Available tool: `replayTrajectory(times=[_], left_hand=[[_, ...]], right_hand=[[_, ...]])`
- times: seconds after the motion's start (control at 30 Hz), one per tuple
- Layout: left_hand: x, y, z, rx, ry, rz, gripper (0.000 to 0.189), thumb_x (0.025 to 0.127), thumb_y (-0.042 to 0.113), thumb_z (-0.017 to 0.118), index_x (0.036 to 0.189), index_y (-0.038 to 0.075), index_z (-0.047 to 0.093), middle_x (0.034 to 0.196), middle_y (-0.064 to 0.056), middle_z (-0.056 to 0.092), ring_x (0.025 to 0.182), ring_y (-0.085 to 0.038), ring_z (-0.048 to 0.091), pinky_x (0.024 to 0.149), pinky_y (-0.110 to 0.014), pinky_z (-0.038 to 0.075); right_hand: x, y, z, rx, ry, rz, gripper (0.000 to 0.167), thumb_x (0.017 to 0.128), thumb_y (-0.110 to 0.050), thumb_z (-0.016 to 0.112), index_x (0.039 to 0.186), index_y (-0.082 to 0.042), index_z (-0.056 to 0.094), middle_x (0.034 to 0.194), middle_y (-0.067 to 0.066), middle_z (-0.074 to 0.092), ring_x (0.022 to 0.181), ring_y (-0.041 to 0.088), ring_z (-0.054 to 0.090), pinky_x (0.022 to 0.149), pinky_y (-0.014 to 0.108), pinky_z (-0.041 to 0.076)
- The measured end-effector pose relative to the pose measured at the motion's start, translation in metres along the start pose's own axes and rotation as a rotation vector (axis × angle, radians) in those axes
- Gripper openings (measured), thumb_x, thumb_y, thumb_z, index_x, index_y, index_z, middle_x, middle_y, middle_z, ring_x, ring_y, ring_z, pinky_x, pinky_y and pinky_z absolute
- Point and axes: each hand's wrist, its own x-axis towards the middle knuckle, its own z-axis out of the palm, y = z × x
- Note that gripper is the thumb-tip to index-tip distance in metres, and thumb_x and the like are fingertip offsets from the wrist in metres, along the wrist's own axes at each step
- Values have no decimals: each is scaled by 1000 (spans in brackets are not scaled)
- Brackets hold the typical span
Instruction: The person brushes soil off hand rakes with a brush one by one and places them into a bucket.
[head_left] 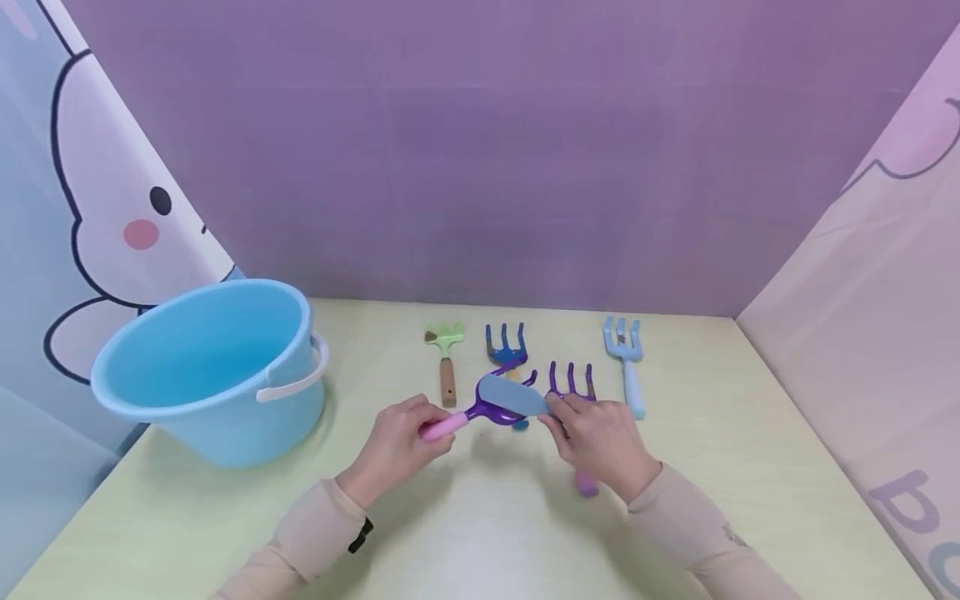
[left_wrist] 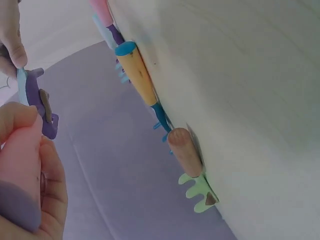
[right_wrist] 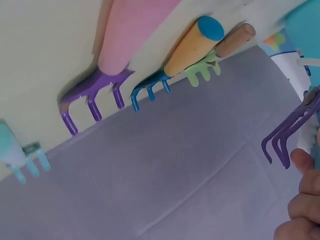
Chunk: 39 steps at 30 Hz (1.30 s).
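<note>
My left hand (head_left: 401, 437) grips the pink handle of a small purple hand rake (head_left: 495, 412), raised above the table. My right hand (head_left: 603, 437) pinches the end of a flat light-blue brush (head_left: 513, 395), whose body lies across the rake's head. Pale bristles show beside the purple tines (right_wrist: 281, 142) in the right wrist view. A brown patch (left_wrist: 46, 105) marks the raised rake in the left wrist view. Below my right hand, a second purple rake with a pink handle (head_left: 587, 483) lies on the table, partly hidden.
Along the table (head_left: 480, 542) lie a green rake (head_left: 447, 371) with a wooden handle, a blue rake (head_left: 507, 352) with a yellow handle, and a light-blue rake (head_left: 630, 375). A blue bucket (head_left: 247, 425) stands at left. A purple backdrop (head_left: 480, 183) rises behind.
</note>
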Motion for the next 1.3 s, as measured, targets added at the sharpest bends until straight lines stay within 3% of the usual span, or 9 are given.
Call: replayTrajectory(times=[0.1, 0.23, 0.33, 0.5, 0.67, 0.83, 1.03, 1.13, 1.3], left_hand=[[-2, 0, 1, -12, 23, -24, 15, 72, 13, 75, 87, 10, 71, 72, 9, 54, 61, -5, 46, 54, -16, 43], [-1, 0, 0, -3, 56, -23, 16, 72, 11, 75, 88, 10, 71, 71, 10, 53, 60, -5, 46, 54, -16, 43], [1, 0, -1, 23, 56, -9, 16, 73, 10, 74, 89, 10, 71, 71, 9, 53, 59, -5, 46, 53, -15, 43], [2, 1, -1, 42, 48, -15, 17, 73, 11, 74, 89, 9, 71, 72, 8, 54, 60, -5, 46, 54, -15, 43], [2, 1, -1, 42, 65, -27, 16, 72, 10, 74, 88, 10, 72, 71, 8, 54, 59, -5, 47, 54, -15, 44], [1, 2, 1, 88, 93, 34, 15, 71, 10, 75, 86, 9, 72, 70, 7, 53, 58, -4, 45, 52, -14, 42], [-2, 4, 2, 122, 122, 101, 15, 69, 7, 75, 84, 6, 71, 69, 5, 52, 56, -3, 45, 50, -13, 41], [-2, 3, 1, 138, 136, 117, 14, 69, 7, 75, 82, 5, 71, 68, 5, 52, 55, -4, 45, 50, -13, 40], [-4, 1, 2, 165, 121, 108, 13, 70, 10, 75, 82, 7, 71, 69, 6, 51, 56, -5, 44, 50, -14, 40]], right_hand=[[-1, -3, 1, 47, -21, 40, 41, 96, -37, 40, 82, -8, 64, 61, -3, 59, 38, 3, 35, 36, 13, 16], [-4, -8, 1, 203, -98, 233, 23, 87, -27, 61, 87, -6, 67, 60, -4, 57, 45, -2, 34, 39, 11, 24], [-5, -10, 1, 260, -92, 345, 21, 79, -19, 70, 90, -1, 69, 62, 0, 60, 46, -2, 36, 42, 12, 31], [-7, -16, 2, 186, -22, 305, 24, 79, -22, 69, 88, 0, 68, 61, 1, 60, 42, 1, 37, 38, 13, 29], [-6, -25, 2, 160, -59, 295, 21, 75, -20, 72, 85, -2, 67, 58, -3, 54, 42, -1, 34, 37, 12, 26], [-4, -31, 6, 147, -123, 348, 19, 77, -22, 71, 85, -5, 69, 56, -7, 48, 43, -1, 28, 38, 12, 20], [-1, -33, 11, 112, -128, 377, 17, 79, -25, 70, 82, -8, 69, 54, -7, 48, 41, 3, 28, 36, 15, 19], [1, -34, 13, 157, -141, 408, 19, 80, -25, 69, 85, -7, 70, 54, -6, 49, 41, 3, 29, 35, 16, 20], [0, -37, 16, 314, -253, 565, 19, 86, -24, 63, 88, -6, 68, 51, -8, 43, 41, 1, 28, 37, 17, 24]])
